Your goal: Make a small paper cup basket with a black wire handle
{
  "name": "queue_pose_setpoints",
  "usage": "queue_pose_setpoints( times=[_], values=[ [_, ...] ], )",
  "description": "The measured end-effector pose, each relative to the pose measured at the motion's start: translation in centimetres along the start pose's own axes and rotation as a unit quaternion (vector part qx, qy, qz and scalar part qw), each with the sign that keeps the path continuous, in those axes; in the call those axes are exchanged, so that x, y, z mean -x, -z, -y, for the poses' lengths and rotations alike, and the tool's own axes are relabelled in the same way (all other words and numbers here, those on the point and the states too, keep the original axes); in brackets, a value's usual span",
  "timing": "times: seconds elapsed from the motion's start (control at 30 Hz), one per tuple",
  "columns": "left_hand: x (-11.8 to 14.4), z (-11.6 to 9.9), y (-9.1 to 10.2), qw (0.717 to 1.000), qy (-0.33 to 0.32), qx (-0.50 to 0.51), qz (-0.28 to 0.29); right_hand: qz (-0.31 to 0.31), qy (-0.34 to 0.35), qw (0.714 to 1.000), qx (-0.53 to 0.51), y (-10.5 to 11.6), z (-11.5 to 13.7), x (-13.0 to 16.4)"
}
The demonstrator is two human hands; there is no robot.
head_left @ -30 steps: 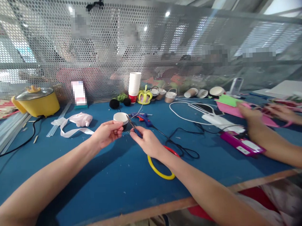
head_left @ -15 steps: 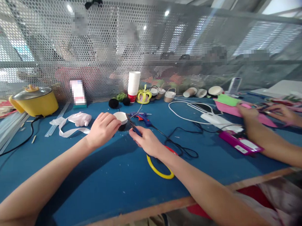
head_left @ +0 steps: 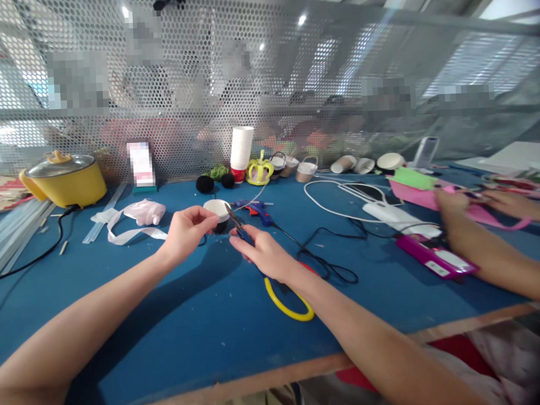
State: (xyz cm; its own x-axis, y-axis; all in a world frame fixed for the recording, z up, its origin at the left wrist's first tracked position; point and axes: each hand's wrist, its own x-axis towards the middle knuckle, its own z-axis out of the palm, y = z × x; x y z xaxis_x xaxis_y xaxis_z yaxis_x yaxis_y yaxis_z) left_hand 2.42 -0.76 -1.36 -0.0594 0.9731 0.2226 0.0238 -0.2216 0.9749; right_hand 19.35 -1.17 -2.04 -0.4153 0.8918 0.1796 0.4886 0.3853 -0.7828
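A small white paper cup [head_left: 216,207] with a black lower part stands in front of me. My left hand [head_left: 186,233] is closed in a pinch at the cup's near left side. A thin strand of black yarn [head_left: 203,240] curls out just below those fingers, and its end is hidden. My right hand [head_left: 265,250] is wrapped round blue-handled pliers [head_left: 235,221], their dark jaws pointing up beside the cup's right rim. Behind the cup lie black yarn balls [head_left: 205,184]. A blue glue gun [head_left: 260,213] rests to the right of the pliers.
Big yellow-handled scissors [head_left: 290,312] lie under my right forearm. A pink ribbon bundle [head_left: 145,213] and yellow pot [head_left: 67,181] are left. Stacked cups [head_left: 242,150] and a yellow basket [head_left: 259,170] stand behind. At right, a co-worker's hands [head_left: 453,203] hold pink material near a power strip [head_left: 398,218].
My left fingers have come off the cup's rim and moved lower into a pinch. The pliers' jaws have tilted more upright beside the cup. The co-worker's pink material has shifted.
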Motion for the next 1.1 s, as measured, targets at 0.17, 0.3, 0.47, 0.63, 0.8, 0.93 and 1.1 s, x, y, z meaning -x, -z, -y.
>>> queue_pose_setpoints(
  times=[0.17, 0.3, 0.47, 0.63, 0.8, 0.93, 1.1],
  values=[
    [0.5, 0.5, -0.6, 0.998, -0.041, -0.056, 0.007, 0.016, -0.008, 1.0, -0.012, -0.3, 0.2, 0.3],
    [0.4, -0.2, 0.1, 0.974, -0.14, -0.171, 0.046, -0.002, -0.007, 1.0, -0.001, -0.3, 0.3, 0.3],
    [0.0, -0.9, 1.2, 0.787, -0.419, -0.449, 0.062, -0.016, -0.007, 1.0, 0.017, -0.2, 0.4, 0.3],
    [-0.3, -0.1, 1.5, 0.739, -0.477, -0.474, 0.044, -0.012, 0.004, 0.999, 0.034, -0.3, 0.6, 0.3],
    [0.0, 0.0, 0.8, 0.915, -0.293, -0.277, 0.018, -0.045, 0.021, 0.996, 0.076, -0.7, 0.4, 0.3],
    [0.3, -0.3, -0.3, 0.99, 0.105, 0.07, 0.067, -0.092, 0.04, 0.989, 0.106, -0.9, -0.1, 0.4],
    [0.1, -0.4, 0.0, 0.986, 0.099, 0.041, 0.128, -0.093, 0.035, 0.988, 0.117, -0.7, -0.2, 0.2]
  ],
)
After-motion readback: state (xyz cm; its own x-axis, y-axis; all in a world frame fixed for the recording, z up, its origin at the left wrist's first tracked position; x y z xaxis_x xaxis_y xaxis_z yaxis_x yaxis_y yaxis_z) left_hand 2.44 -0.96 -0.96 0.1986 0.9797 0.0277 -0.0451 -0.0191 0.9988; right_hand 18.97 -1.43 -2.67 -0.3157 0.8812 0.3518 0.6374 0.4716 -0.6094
